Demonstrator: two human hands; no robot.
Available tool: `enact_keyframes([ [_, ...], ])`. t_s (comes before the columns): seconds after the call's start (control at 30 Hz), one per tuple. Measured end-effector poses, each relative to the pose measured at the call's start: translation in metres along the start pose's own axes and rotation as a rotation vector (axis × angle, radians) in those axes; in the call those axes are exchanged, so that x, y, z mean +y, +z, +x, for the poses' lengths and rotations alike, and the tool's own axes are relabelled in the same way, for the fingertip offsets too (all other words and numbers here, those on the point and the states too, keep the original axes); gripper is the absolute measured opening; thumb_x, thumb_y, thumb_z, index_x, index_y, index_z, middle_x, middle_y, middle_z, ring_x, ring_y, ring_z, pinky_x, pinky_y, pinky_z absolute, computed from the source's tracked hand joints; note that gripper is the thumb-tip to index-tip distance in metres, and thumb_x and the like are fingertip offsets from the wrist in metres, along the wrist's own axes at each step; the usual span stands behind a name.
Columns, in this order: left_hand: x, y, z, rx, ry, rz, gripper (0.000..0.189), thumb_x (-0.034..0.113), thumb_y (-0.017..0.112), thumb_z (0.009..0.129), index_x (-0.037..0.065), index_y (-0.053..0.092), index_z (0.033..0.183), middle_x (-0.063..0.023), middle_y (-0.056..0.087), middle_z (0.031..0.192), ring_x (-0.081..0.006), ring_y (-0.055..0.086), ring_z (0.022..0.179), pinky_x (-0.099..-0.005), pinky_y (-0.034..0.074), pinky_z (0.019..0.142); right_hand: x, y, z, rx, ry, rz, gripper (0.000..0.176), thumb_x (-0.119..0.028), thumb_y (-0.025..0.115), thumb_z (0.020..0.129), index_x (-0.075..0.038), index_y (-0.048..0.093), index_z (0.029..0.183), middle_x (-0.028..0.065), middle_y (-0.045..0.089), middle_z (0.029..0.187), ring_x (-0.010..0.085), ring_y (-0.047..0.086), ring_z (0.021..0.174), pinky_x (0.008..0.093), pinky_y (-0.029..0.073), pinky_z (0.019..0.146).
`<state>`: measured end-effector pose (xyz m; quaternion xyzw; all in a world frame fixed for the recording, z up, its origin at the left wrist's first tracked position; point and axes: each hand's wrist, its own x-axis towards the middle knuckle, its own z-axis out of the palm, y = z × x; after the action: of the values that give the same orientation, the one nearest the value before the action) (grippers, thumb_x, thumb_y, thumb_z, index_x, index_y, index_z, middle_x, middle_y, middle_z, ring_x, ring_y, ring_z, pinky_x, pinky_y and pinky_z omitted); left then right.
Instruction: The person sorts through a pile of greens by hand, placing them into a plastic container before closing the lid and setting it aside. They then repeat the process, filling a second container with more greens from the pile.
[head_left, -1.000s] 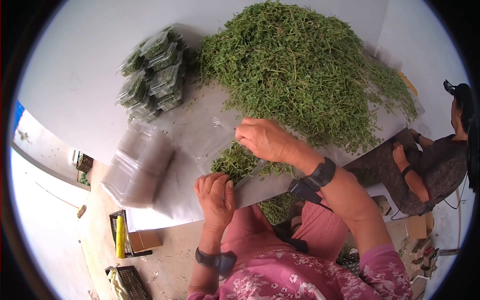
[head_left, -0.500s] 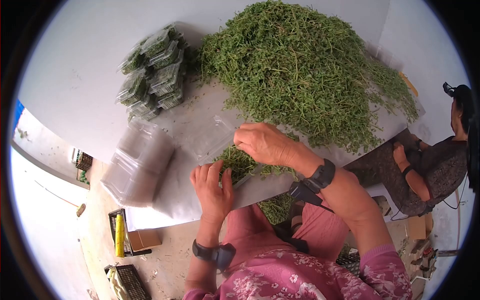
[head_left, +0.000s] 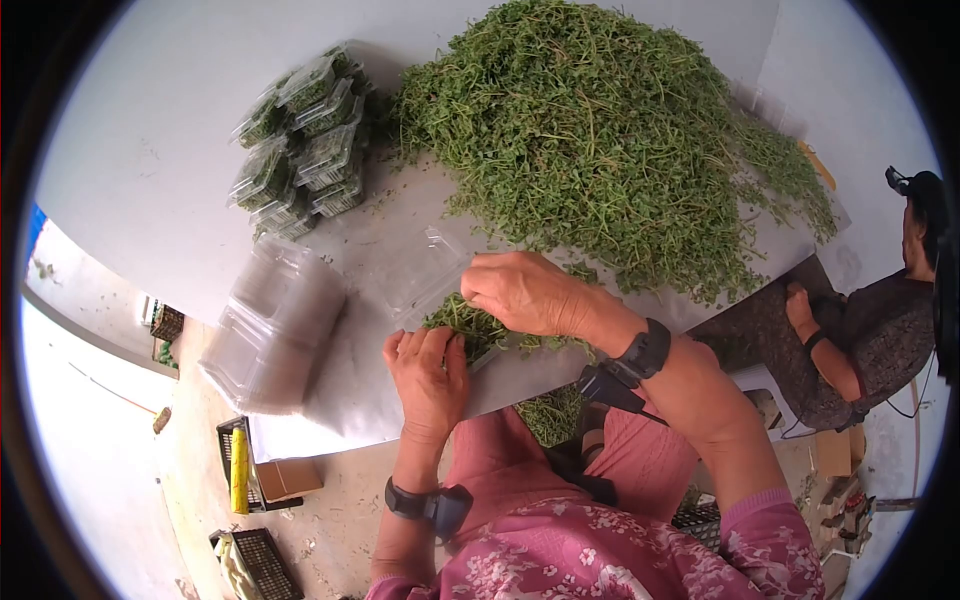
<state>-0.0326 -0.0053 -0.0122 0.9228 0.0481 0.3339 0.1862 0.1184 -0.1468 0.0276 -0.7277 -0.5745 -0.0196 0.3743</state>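
Observation:
An opened clear plastic clamshell container lies at the table's near edge. Its lid (head_left: 425,268) is folded back away from me, and green leafy sprigs (head_left: 466,322) fill its base. My left hand (head_left: 428,378) is closed at the near left side of the base, fingers curled over its edge beside the sprigs. Over the far right side of the sprigs is my right hand (head_left: 525,292), its fingers pressed together and pointing left. What lies between those fingertips is hidden. A few loose stems stick out under the right wrist.
A large heap of greens (head_left: 590,150) covers the back of the table (head_left: 180,190). Filled clamshells (head_left: 310,140) are stacked at the back left, with nested empty clamshells (head_left: 275,325) nearer me. Another person (head_left: 870,330) sits at the right. Black crates (head_left: 262,565) stand on the floor.
My left fingers have curled in more and drawn slightly down over the container's edge. My right hand has shifted slightly down and left, over the sprigs.

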Motion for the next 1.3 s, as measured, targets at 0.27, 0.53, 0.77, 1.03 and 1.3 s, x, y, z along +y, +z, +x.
enact_keyframes([
  [0.27,-0.003,-0.001,0.000,-0.050,0.003,-0.027,0.003,0.008,0.068,0.087,0.008,0.067,0.090,-0.0086,0.064,0.079,-0.0298,0.062,0.081,-0.0460,0.036,0.103,0.004,0.003,0.000,0.109,-0.013,-0.089,0.006,-0.010,0.059,0.092,-0.006,0.059,0.088,0.0135,0.064,0.087,0.0391,0.065,0.079,0.0469,0.053,0.067],
  [0.53,-0.007,-0.004,-0.006,-0.046,-0.036,-0.070,0.005,0.002,0.068,0.086,0.005,0.067,0.089,-0.0093,0.065,0.078,-0.0291,0.063,0.080,-0.0449,0.039,0.102,0.046,-0.032,0.006,0.446,0.202,-0.123,0.006,-0.006,0.065,0.091,-0.002,0.061,0.090,0.0125,0.063,0.086,0.0326,0.065,0.076,0.0397,0.052,0.068],
  [0.77,-0.001,-0.005,-0.006,-0.078,-0.057,-0.076,0.031,0.006,0.070,0.086,0.005,0.066,0.116,-0.0077,0.067,0.087,-0.0280,0.063,0.088,-0.0475,0.035,0.106,0.030,-0.024,0.003,0.361,0.117,-0.100,0.005,-0.005,0.065,0.091,-0.002,0.062,0.094,0.0135,0.062,0.087,0.0344,0.063,0.078,0.0412,0.051,0.070],
  [1.03,0.004,-0.011,-0.004,-0.095,0.041,0.014,0.038,0.021,0.073,0.088,0.003,0.064,0.121,-0.0133,0.066,0.116,-0.0299,0.060,0.109,-0.0505,0.032,0.109,0.028,-0.019,0.002,0.301,0.105,-0.090,0.007,-0.004,0.067,0.090,-0.003,0.061,0.093,0.0135,0.061,0.087,0.0369,0.062,0.080,0.0438,0.051,0.070],
  [1.3,0.005,-0.015,-0.003,-0.308,0.108,0.061,0.050,0.038,0.066,0.094,0.000,0.062,0.127,-0.0170,0.061,0.135,-0.0344,0.053,0.131,-0.0539,0.027,0.114,0.021,-0.005,0.005,0.258,0.044,-0.097,0.007,-0.006,0.068,0.089,-0.005,0.062,0.094,0.0125,0.061,0.089,0.0369,0.063,0.082,0.0457,0.051,0.070],
])
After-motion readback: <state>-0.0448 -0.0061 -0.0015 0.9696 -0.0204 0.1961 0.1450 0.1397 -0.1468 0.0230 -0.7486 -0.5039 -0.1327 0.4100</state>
